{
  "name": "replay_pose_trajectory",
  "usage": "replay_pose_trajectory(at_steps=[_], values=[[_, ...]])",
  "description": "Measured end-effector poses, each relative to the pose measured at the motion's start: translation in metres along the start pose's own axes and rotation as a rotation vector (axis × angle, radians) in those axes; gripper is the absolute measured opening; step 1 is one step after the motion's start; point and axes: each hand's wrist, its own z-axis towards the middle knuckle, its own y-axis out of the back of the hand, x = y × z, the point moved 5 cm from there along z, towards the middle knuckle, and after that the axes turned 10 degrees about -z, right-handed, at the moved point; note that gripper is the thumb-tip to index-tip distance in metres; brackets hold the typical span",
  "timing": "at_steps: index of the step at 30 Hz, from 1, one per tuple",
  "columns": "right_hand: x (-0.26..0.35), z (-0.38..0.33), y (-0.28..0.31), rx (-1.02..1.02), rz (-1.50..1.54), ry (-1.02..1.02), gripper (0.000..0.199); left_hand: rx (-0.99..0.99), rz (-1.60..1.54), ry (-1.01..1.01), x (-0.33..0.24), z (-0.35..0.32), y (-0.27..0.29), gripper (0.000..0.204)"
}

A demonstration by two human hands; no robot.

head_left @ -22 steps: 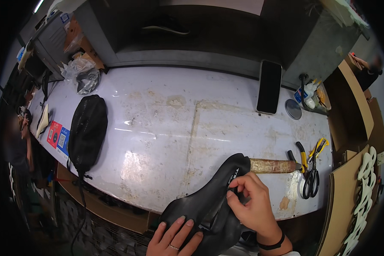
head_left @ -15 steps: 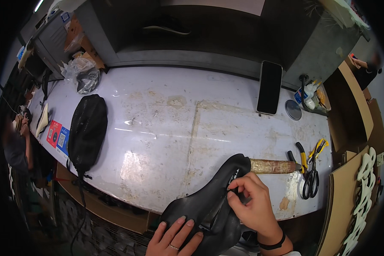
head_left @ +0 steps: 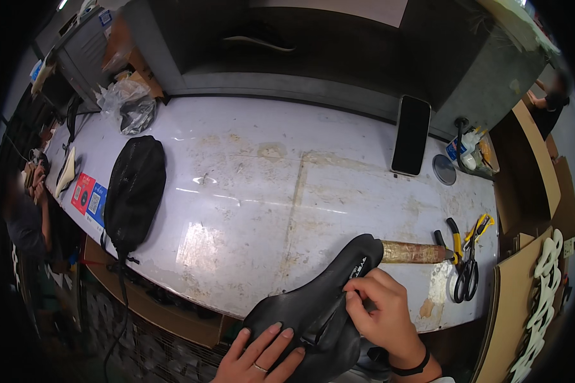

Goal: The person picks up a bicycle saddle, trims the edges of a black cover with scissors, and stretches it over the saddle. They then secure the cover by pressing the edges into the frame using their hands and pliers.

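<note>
Resting left hand (head_left: 260, 359): spread open, flat upon black bicycle saddle (head_left: 287, 309)
Right hand (head_left: 382, 314): curled at saddle's right side; cannot tell whether pinching
Saddle: across counter (head_left: 236, 236)'s near edge, right of centre

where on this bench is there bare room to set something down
The bench is barest between the black pouch and the phone; a smaller free patch lies between the phone and the brown wrapped bar. It is crowded at right by the scissors and pliers, and around the black saddle.
</note>
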Motion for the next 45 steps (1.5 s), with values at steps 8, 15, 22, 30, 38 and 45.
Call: replay_pose_trajectory(at_steps=[8, 15, 22, 30, 38, 45], values=[[0.005, -0.002, 0.012, -0.003, -0.185, 0.189, 0.017, 0.026, -0.018, -0.006, 0.007, 0.002, 0.003, 0.036], [0.009, -0.007, 0.014, -0.010, -0.218, 0.229, 0.013, -0.007, 0.009, -0.048, 0.020, -0.003, 0.000, 0.032], [-0.023, -0.044, 0.053, -0.350, -0.099, 0.148, 0.015, -0.366, 0.050, -0.369, 0.035, -0.018, 0.001, 0.024], [-0.036, -0.060, 0.056, -0.342, -0.144, 0.041, 0.013, -0.315, 0.082, -0.467, 0.028, -0.004, 0.004, 0.018], [-0.046, -0.073, 0.081, -0.492, -0.197, -0.003, 0.012, -0.579, -1.174, 0.296, 0.075, -0.009, -0.016, 0.021], [-0.087, -0.066, 0.125, -0.558, -0.447, -0.129, 0.022, -0.174, -1.586, 0.924, 0.076, 0.003, -0.054, 0.044]])
